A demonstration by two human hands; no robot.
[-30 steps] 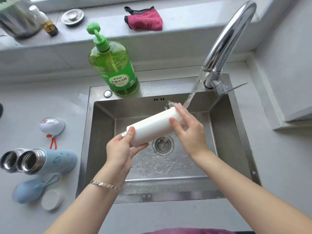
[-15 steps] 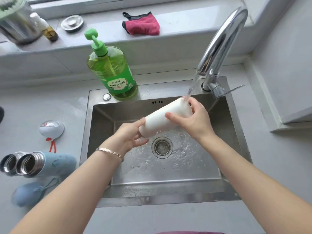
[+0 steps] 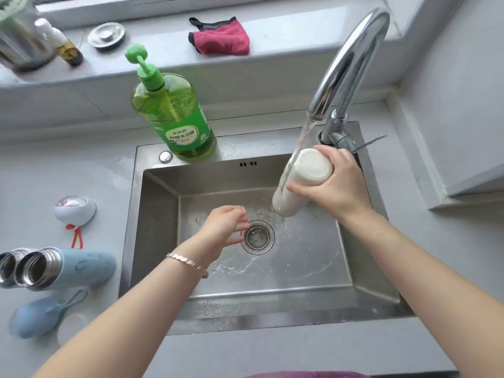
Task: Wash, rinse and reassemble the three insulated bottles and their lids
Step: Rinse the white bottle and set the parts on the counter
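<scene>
My right hand [image 3: 336, 186] grips the white bottle [image 3: 302, 178] upside down, base towards me, under the running tap [image 3: 351, 64] at the sink's back right; water runs down its left side. My left hand [image 3: 223, 227] hovers over the sink floor beside the drain [image 3: 257, 237], fingers relaxed, holding nothing. On the counter at left lie a light-blue bottle [image 3: 79, 268] and another steel-mouthed bottle [image 3: 6, 264], both open and on their sides. Near them are a blue lid [image 3: 35, 317] with a loop, a white lid [image 3: 75, 330] and a white cap [image 3: 75, 211] with a red cord.
A green dish-soap pump bottle [image 3: 174, 118] stands on the steel sink rim [image 3: 245, 144] at the back. On the window ledge lie a pink cloth [image 3: 221, 38], a metal sink plug [image 3: 106, 36], a small bottle [image 3: 60, 42] and a metal container [image 3: 19, 36].
My left hand let go of the white bottle and dropped towards the drain. My right hand swung the bottle from lying sideways to mouth-down under the water stream.
</scene>
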